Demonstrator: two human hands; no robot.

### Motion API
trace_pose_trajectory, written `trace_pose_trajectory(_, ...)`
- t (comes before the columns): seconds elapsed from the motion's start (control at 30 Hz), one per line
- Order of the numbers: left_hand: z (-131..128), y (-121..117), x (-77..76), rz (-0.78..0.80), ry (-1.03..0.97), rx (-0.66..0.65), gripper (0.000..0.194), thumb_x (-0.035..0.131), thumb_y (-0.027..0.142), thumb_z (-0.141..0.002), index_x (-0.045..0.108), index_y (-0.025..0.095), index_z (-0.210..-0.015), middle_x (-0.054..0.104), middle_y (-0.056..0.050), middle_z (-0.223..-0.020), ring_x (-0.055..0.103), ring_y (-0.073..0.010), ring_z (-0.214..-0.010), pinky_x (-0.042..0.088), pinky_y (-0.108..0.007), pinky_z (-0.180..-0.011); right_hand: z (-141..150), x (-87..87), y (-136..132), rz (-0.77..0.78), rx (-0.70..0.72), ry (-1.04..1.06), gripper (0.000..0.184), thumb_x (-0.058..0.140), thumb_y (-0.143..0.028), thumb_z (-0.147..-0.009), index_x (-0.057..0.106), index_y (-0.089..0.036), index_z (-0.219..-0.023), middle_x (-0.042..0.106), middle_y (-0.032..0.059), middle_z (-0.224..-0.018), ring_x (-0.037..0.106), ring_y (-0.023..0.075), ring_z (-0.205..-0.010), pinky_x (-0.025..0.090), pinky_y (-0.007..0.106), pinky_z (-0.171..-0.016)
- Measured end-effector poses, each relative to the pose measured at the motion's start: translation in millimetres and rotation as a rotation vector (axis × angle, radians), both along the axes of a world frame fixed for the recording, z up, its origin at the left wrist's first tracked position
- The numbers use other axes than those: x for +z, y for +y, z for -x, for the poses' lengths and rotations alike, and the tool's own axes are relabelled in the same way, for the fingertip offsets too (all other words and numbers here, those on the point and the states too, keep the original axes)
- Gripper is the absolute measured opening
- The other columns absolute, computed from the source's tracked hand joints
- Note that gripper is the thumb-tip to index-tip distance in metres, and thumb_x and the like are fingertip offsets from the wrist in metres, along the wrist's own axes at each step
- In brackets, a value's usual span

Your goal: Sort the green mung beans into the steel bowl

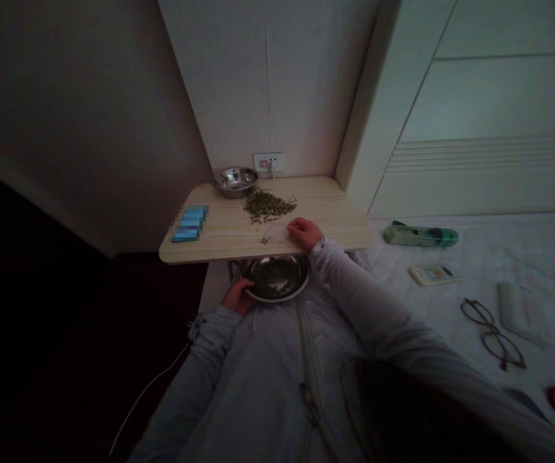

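Observation:
My left hand [239, 296] grips the left rim of a shiny metal bowl [277, 276], thumb over the edge. The bowl is at my lap, just below the table's front edge, with some small green bits inside. Over the right front of the small wooden table [219, 241], the fingers of my right hand [305, 233] are bent and pinched around a thin, see-through piece [277, 233], too faint to name. A few grains [264, 241] lie at that piece's left end. Behind it spreads a loose pile of small green beans or seeds [267, 206].
A second metal bowl [235, 182] stands at the table's back left, near a wall socket [268, 162]. A blurred blue item [190, 223] lies at the left. On the bed are a green pouch [420, 235], a pale phone-like device [434, 275] and eyeglasses [493, 334].

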State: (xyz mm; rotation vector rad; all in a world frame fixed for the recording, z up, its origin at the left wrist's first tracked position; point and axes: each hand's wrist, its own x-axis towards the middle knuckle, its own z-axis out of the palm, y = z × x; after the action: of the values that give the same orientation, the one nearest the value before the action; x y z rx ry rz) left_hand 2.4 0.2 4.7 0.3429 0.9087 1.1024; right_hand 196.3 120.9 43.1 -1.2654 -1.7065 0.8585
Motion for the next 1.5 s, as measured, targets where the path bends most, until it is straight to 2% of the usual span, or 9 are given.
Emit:
trace_pose_trajectory(0.4,1.1,-0.5,-0.9,0.026,0.015,0.000,0.026,0.045,0.004,-0.057,0.058,0.011,-0.078,0.066,-0.007,-0.074,0.055,-0.0237,-0.092,0.046,-0.037,-0.077,0.1,3.0,-3.0,0.012,0.027,0.000,0.014,0.048,-0.029,-0.067,0.052,-0.017,-0.069,0.057,-0.0025,-0.056,0.051,0.0084,-0.055,0.040,0.024,-0.060)
trace_pose_trajectory(0.57,1.6,-0.5,-2.5,0.017,-0.005,0.002,0.031,0.045,0.004,-0.057,0.058,0.013,-0.085,0.066,-0.006,-0.081,0.055,-0.0232,-0.092,0.046,-0.037,-0.077,-0.1,1.4,-2.4,0.005,0.007,0.001,0.014,0.048,-0.030,-0.067,0.053,-0.017,-0.070,0.058,-0.0028,-0.056,0.050,0.0081,-0.053,0.040,0.023,-0.058)
trace_pose_trajectory(0.77,-0.4,-1.3,2.4,0.015,0.008,0.006,0.034,0.044,0.003,-0.058,0.057,0.012,-0.087,0.066,-0.006,-0.080,0.056,-0.0228,-0.090,0.046,-0.037,-0.077,-0.5,-0.7,-2.2,0.020,0.024,-0.023,0.015,0.048,-0.031,-0.067,0.053,-0.018,-0.071,0.058,-0.0027,-0.057,0.051,0.0089,-0.056,0.041,0.024,-0.059)
trace_pose_trajectory(0.93,0.9,0.1,-0.5,0.003,-0.006,-0.007,0.037,0.044,0.003,-0.058,0.056,0.013,-0.092,0.066,-0.005,-0.081,0.056,-0.0227,-0.090,0.047,-0.037,-0.076,0.9,2.9,-4.1,0.040,0.029,0.015,0.013,0.048,-0.029,-0.066,0.052,-0.017,-0.070,0.057,-0.0030,-0.056,0.051,0.0082,-0.054,0.041,0.024,-0.060)
trace_pose_trajectory(1.27,0.0,-0.4,0.0,0.031,-0.002,0.013,0.035,0.043,0.003,-0.058,0.058,0.013,-0.088,0.066,-0.005,-0.077,0.055,-0.0229,-0.092,0.046,-0.037,-0.077,-0.2,0.5,-0.1,-0.041,-0.048,0.024,0.013,0.046,-0.030,-0.068,0.050,-0.018,-0.069,0.056,-0.0036,-0.056,0.050,0.0080,-0.054,0.039,0.023,-0.059)
trace_pose_trajectory(1.5,-0.7,-0.7,2.5,0.048,0.010,0.019,0.028,0.044,0.003,-0.058,0.058,0.013,-0.080,0.066,-0.006,-0.073,0.055,-0.0237,-0.093,0.046,-0.037,-0.077,-1.2,-0.4,1.9,0.008,-0.014,0.022,0.013,0.046,-0.030,-0.067,0.050,-0.017,-0.069,0.055,-0.0033,-0.055,0.050,0.0087,-0.054,0.039,0.024,-0.058)
